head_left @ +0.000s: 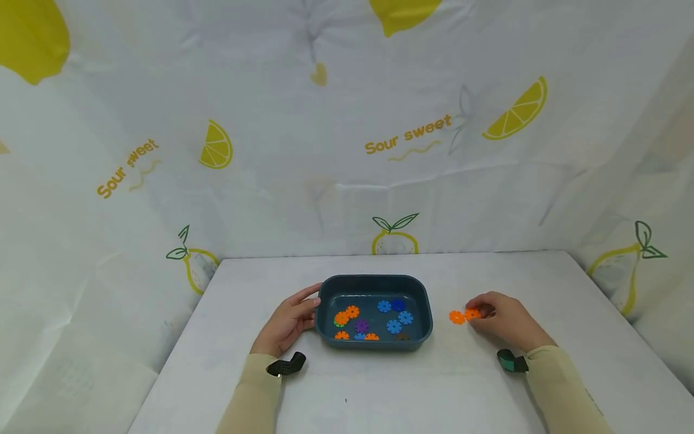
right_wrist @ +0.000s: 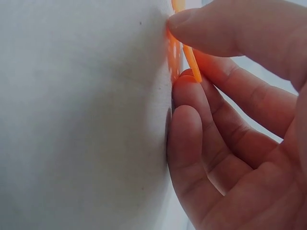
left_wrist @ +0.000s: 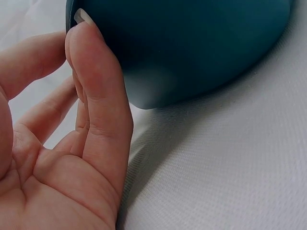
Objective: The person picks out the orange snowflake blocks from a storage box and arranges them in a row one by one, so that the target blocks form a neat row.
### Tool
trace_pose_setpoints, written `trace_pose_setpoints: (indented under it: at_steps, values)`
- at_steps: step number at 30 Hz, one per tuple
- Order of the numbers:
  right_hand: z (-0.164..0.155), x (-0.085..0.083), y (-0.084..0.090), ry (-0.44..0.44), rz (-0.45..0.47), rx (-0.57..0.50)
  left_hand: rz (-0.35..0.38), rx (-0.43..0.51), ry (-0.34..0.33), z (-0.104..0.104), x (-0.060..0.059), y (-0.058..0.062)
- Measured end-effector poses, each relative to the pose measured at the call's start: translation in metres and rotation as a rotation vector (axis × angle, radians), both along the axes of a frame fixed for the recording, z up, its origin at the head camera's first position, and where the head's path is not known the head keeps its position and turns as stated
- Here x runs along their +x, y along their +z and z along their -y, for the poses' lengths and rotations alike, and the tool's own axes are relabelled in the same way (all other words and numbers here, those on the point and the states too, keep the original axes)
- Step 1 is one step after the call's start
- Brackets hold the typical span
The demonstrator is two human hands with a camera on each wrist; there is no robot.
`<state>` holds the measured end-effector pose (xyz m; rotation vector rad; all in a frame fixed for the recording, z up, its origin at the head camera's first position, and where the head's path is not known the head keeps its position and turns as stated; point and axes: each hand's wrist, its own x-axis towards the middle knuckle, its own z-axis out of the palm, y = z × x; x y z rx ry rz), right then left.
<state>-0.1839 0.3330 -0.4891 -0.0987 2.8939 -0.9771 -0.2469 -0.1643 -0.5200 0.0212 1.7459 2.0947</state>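
Observation:
A dark blue-green plastic tray (head_left: 374, 345) stands on the white table. My left hand (head_left: 285, 322) grips its left side, and the left wrist view shows a digit curled over the tray wall (left_wrist: 192, 52). Right of the tray, my right hand (head_left: 504, 319) pinches an orange snowflake disc (head_left: 473, 313) between thumb and fingers, close to the tabletop. Just left of those fingertips is a second orange snowflake disc (head_left: 457, 317). In the right wrist view, the thumb presses against thin orange plastic (right_wrist: 192, 64), seen edge-on; the fingers partly hide it.
Inside the tray lie several snowflake discs: orange (head_left: 352, 311), blue (head_left: 394, 327), purple (head_left: 361, 326), and a bit of green (head_left: 339, 324) under an orange one. A lemon-printed white cloth (head_left: 303, 199) hangs behind the table (head_left: 379, 392) and along its sides.

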Motion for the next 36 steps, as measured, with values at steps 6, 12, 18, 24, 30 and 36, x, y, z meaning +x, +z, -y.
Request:
trace_pose_setpoints:
  at_steps: [6, 12, 18, 24, 30, 36]
  values:
    - [0.0009, -0.0004, 0.0001, -0.003, 0.001, 0.009, -0.008, 0.012, 0.0, -0.0004, 0.0001, -0.0005]
    - [0.0007, 0.001, 0.0026, -0.005, 0.022, 0.003, -0.006, 0.002, -0.016, 0.0001, -0.0012, 0.0005]
    - [0.0027, -0.0013, 0.0045, -0.002, -0.003, 0.001, -0.017, -0.003, -0.007, 0.0021, -0.0032, 0.001]
    - [0.0018, 0.0025, 0.0016, -0.016, 0.009, 0.007, -0.002, 0.005, -0.008, -0.0012, -0.0013, -0.0008]
    - [-0.0007, 0.0055, 0.0, -0.01, 0.0, -0.008, -0.01, -0.019, -0.009, -0.0028, -0.0006, -0.0027]
    - [0.0017, 0.0028, -0.0015, -0.011, 0.005, -0.012, -0.004, -0.024, -0.001, 0.0003, -0.0004, -0.0035]
